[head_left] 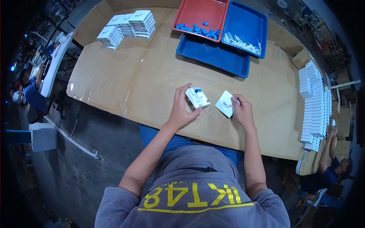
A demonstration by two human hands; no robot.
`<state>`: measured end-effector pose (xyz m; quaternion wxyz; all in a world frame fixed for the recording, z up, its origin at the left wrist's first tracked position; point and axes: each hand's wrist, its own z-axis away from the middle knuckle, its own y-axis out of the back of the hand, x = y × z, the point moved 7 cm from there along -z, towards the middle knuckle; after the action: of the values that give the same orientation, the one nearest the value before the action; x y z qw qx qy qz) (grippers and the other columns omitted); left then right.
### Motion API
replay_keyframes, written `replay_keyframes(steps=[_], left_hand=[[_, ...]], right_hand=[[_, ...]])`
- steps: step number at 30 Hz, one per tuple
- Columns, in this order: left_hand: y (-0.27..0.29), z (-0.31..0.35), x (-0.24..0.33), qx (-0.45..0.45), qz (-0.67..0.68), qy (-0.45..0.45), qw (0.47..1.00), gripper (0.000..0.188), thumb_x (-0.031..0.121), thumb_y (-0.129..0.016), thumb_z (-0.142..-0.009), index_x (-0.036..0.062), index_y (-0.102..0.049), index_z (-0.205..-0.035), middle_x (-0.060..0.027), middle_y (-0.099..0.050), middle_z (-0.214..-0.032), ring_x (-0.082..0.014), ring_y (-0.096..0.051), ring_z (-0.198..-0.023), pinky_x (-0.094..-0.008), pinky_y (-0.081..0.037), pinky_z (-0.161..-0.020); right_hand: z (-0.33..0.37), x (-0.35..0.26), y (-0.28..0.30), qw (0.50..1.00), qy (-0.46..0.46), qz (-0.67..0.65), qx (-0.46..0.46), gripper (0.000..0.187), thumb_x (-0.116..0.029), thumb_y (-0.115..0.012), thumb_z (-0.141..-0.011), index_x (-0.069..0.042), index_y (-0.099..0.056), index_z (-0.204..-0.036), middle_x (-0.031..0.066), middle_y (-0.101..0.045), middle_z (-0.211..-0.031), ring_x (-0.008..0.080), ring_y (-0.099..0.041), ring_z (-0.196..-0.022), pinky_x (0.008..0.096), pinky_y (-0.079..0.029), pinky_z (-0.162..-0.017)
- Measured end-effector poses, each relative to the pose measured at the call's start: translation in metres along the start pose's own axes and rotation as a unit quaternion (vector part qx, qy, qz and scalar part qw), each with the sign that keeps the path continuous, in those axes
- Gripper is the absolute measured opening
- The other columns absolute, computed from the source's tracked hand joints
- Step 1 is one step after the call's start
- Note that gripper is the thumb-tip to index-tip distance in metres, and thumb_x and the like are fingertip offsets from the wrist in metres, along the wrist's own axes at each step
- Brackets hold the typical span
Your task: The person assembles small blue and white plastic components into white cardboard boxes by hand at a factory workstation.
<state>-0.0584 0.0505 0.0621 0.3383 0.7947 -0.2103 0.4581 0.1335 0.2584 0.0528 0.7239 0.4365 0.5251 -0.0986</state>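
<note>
The person sits close against a table (114, 72) covered in brown cardboard sheets, over a grey concrete floor in a dim workshop. Both bare forearms reach forward from a grey shirt. The left hand (181, 108) curls its fingers and thumb around a small white tray (197, 97) with a blue piece in it, holding it just above the cardboard. Just beside it, the right hand (242, 110) pinches a white box lid (225, 103), tilted on one corner. Rows of white boxes (315, 110) line the right edge, and a smaller stack (127, 26) sits far left. Farthest off lie three bins: one red bin (190, 11) with blue pieces and two blue bins (243, 22).
</note>
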Motion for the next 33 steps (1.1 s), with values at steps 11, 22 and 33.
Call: replay_keyframes(steps=[11, 22, 33], left_hand=[[-0.014, 0.028, -0.028, 0.140, 0.558, 0.320, 0.753, 0.072, 0.063, -0.034, -0.108, 0.0048, -0.057, -0.143, -0.0118, -0.069, -0.126, -0.0237, -0.067, -0.111, -0.0411, -0.053, -0.100], [-0.053, 0.043, 0.011, -0.033, 0.686, 0.412, 0.598, 0.083, 0.074, -0.031, -0.103, 0.0061, -0.053, -0.147, -0.0195, -0.062, -0.139, -0.0338, -0.064, -0.119, -0.0496, -0.054, -0.099], [-0.074, 0.045, 0.040, -0.060, 0.684, 0.469, 0.556, 0.083, 0.071, -0.036, -0.104, 0.0026, -0.049, -0.148, -0.0201, -0.063, -0.138, -0.0333, -0.065, -0.117, -0.0491, -0.054, -0.099]], right_hand=[[0.032, -0.032, -0.023, 0.956, 0.173, 0.234, 0.037, 0.059, -0.034, -0.087, -0.081, -0.006, -0.070, -0.129, 0.0204, -0.059, -0.140, 0.0410, -0.057, -0.125, 0.0476, -0.049, -0.106], [0.017, -0.085, 0.014, 0.764, 0.018, -0.637, -0.097, 0.073, -0.053, -0.040, -0.108, -0.008, -0.028, -0.164, 0.0303, -0.045, -0.155, 0.0373, -0.056, -0.135, 0.0528, -0.048, -0.109], [0.018, -0.075, -0.020, 0.896, -0.012, -0.431, -0.106, 0.069, -0.053, -0.039, -0.109, -0.003, -0.042, -0.156, 0.0202, -0.065, -0.135, 0.0324, -0.067, -0.122, 0.0452, -0.055, -0.103]])
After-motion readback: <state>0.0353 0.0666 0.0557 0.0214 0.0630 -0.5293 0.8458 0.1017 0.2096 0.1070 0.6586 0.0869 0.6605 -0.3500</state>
